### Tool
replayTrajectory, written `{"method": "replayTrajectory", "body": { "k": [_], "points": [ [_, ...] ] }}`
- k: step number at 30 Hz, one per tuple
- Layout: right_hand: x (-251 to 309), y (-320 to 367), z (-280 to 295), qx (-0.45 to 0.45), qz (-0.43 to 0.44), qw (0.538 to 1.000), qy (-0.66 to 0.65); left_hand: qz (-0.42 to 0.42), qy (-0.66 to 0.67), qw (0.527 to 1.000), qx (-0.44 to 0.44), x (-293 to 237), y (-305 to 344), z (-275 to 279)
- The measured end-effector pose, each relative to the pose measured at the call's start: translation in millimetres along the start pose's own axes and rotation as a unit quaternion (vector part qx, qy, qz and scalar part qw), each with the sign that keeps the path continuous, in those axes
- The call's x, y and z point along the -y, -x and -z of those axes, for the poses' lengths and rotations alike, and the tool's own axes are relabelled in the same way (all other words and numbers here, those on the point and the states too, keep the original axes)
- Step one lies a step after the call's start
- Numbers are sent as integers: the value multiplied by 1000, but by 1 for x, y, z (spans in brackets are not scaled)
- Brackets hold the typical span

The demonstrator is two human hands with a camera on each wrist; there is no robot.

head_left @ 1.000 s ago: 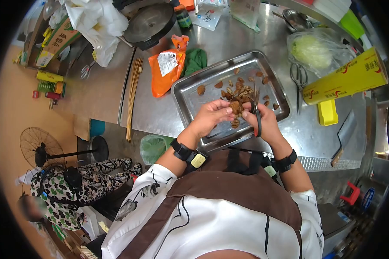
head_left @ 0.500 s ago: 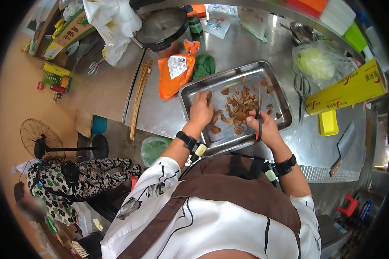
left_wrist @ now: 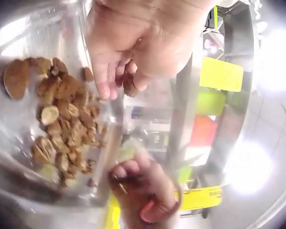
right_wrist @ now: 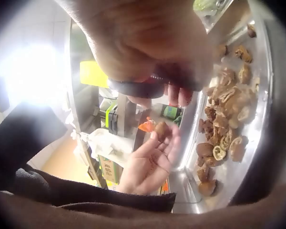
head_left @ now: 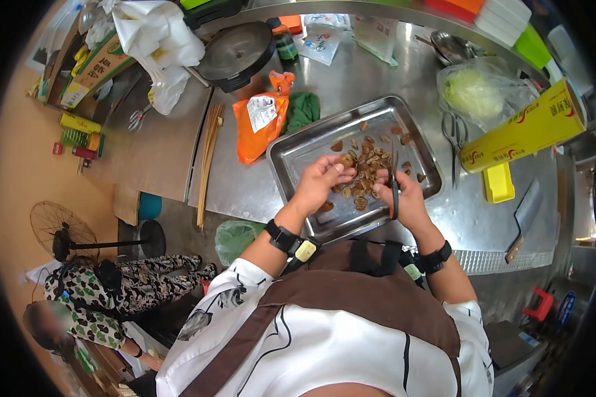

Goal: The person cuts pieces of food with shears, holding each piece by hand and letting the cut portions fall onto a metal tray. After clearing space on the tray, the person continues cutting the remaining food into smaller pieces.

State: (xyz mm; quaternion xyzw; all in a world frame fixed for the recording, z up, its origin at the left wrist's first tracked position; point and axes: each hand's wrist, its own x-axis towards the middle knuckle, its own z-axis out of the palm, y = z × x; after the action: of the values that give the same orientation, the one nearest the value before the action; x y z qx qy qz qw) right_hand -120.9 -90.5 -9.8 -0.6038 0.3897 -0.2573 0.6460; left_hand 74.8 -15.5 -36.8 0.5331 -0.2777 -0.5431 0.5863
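Note:
Over the left half of a rectangular metal tray (head_left: 285,155), my left hand (head_left: 318,185) pinches a brown dried-looking mushroom (right_wrist: 162,130) between thumb and fingers. My right hand (head_left: 409,198) holds a pair of scissors (head_left: 395,192) by dark handles with some red on them, blades pointing away from me. That hand's fingertips are close to a pile of cut mushroom pieces (head_left: 372,164) in the middle of the tray. Pale cut faces show on several pieces in the left wrist view. A gap separates the two hands.
An orange bag (head_left: 258,126) and a green cloth (head_left: 303,111) lie left of the tray, with thin sticks (head_left: 210,165) beyond. On the right are another pair of scissors (head_left: 454,142), a yellow film box (head_left: 526,129) and a cleaver (head_left: 524,218). Someone in camouflage (head_left: 86,284) is at left.
The hands were together over a mushroom piece. My left hand went to the tray's left side, where a whole mushroom lay, and has come back toward the middle holding a mushroom. The right keeps the scissors.

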Motion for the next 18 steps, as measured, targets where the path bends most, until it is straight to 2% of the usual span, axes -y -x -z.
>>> {"method": "replayTrajectory", "body": {
  "k": [1,6,11,18],
  "points": [
    [4,-1,-3,-1,0,1000,-1,-3,75,996,47,-5,4,-7],
    [27,-1,-14,7,106,994,-14,-26,53,995,84,-30,21,-34],
    [40,1,-16,14,109,994,-21,-68,-17,993,98,-26,25,-41],
    [36,4,-14,4,119,993,-23,-99,4,992,74,-29,31,-54]
  ]
}}
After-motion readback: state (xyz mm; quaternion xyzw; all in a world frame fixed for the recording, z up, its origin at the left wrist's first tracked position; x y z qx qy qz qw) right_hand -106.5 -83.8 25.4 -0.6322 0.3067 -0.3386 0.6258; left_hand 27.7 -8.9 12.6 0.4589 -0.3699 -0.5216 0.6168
